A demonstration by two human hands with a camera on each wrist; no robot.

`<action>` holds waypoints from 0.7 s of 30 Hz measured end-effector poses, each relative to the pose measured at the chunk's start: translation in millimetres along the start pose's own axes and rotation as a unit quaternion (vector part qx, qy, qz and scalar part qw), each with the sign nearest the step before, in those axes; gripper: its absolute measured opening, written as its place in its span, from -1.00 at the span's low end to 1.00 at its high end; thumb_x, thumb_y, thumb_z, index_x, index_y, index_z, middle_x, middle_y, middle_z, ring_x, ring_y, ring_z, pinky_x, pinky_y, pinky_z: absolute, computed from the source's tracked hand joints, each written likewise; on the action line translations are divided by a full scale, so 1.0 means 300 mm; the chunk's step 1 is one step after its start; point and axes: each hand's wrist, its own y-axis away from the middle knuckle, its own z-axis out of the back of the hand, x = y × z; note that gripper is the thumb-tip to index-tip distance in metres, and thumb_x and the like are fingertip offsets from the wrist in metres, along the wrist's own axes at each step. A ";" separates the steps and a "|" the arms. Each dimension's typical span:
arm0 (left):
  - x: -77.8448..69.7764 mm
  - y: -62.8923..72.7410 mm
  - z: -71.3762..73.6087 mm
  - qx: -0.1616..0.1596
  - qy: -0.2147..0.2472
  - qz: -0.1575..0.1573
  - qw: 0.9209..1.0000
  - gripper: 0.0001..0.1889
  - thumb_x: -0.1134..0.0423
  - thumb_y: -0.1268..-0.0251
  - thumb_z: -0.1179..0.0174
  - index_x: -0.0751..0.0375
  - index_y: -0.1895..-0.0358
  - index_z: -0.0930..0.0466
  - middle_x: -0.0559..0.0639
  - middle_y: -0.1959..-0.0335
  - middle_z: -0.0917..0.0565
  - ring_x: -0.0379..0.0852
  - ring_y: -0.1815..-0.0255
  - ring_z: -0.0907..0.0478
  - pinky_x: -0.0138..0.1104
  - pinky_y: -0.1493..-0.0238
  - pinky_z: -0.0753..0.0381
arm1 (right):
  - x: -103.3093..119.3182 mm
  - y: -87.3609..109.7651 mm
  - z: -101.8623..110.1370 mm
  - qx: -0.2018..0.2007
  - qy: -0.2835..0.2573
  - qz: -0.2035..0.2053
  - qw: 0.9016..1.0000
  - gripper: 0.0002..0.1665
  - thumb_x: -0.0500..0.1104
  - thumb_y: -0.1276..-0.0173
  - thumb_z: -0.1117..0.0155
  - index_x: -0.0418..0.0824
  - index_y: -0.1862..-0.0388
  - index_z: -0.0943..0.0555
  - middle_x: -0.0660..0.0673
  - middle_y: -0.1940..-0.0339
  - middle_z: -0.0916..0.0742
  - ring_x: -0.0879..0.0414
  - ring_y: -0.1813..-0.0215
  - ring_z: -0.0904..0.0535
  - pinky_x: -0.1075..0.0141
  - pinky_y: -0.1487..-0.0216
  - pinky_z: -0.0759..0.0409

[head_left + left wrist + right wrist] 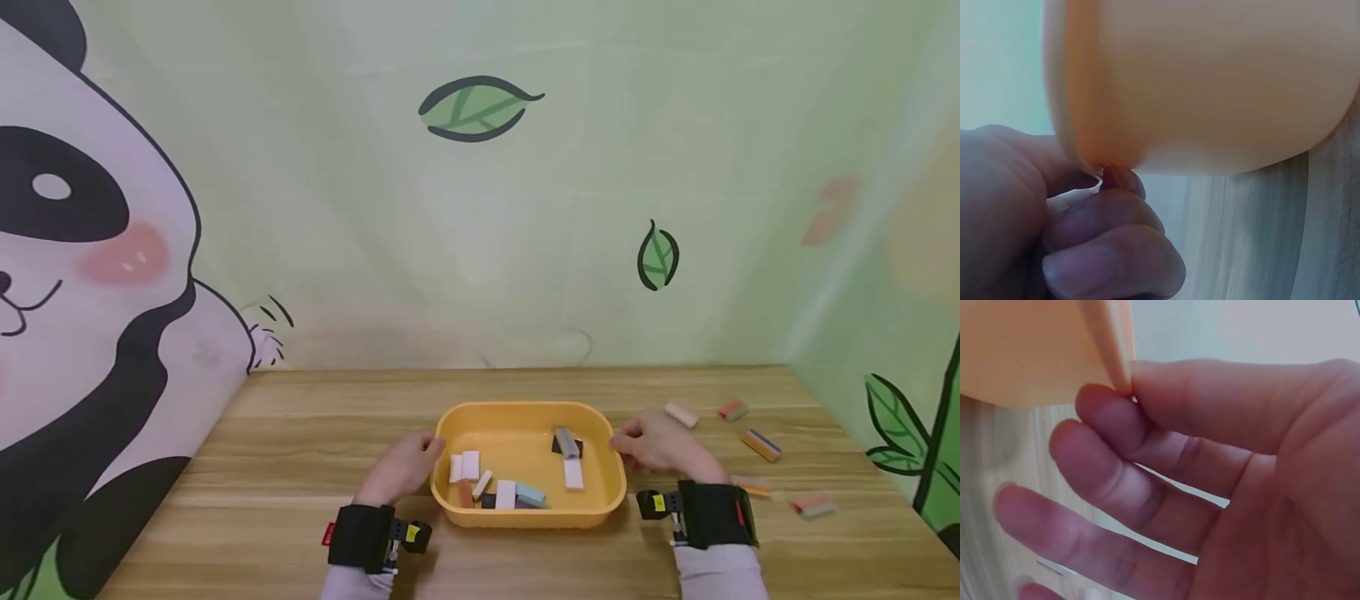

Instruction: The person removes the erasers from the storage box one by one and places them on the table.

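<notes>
Between the two hands is a yellow rectangular tray [525, 518] with rounded corners. My left hand [401, 468] pinches its left rim; in the left wrist view thumb and curled fingers [1113, 262] meet at the tray's edge [1210, 125]. My right hand [667, 446] pinches the right rim between thumb and forefinger, the other fingers [1085, 462] spread below. Inside lie several small blocks that look like erasers: white ones [506, 495], an orange-brown one [465, 493], a light blue one [530, 492], and a grey one [567, 443] over a black one.
Right of the tray, several more small blocks lie on the wooden table [315, 417]: a white one [681, 414], red-and-grey ones [732, 410], and an orange-and-blue one [762, 446]. A printed panda-and-leaf backdrop [360, 208] stands behind and at the sides. Each wrist wears a black camera strap.
</notes>
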 end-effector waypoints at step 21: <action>-0.003 0.001 -0.006 -0.015 -0.005 0.008 1.000 -0.66 0.11 -0.57 0.12 0.29 0.17 -0.55 0.00 0.53 -0.44 -0.09 0.52 -0.41 -0.29 0.47 -0.37 | 0.013 -0.005 0.004 0.015 0.006 -0.010 1.000 -0.76 -0.19 -0.45 -0.17 -0.26 0.40 -0.67 -0.08 0.54 -0.64 0.05 0.47 -0.56 0.24 0.43 -0.51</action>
